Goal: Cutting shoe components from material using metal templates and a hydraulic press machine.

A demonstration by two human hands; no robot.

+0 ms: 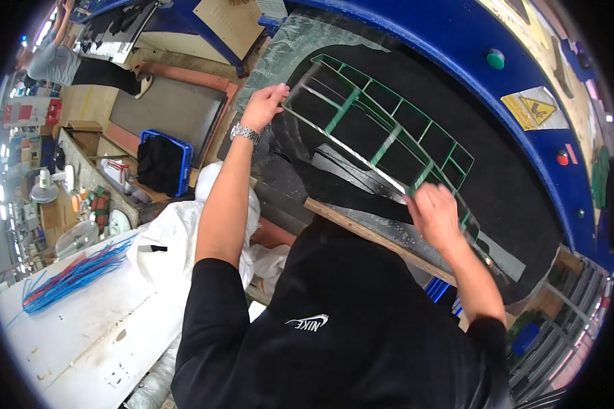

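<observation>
Black machine bed: left hand, right hand both gripping green cutting frame.

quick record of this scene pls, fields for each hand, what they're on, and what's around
left hand: left hand grips the upper-left end of the green lattice frame
right hand: right hand on the frame's lower-right end
frame: lies on black sheet in a blue-rimmed machine
wrist: metal watch on left
nearby: blue and red cable bundle on white table
</observation>
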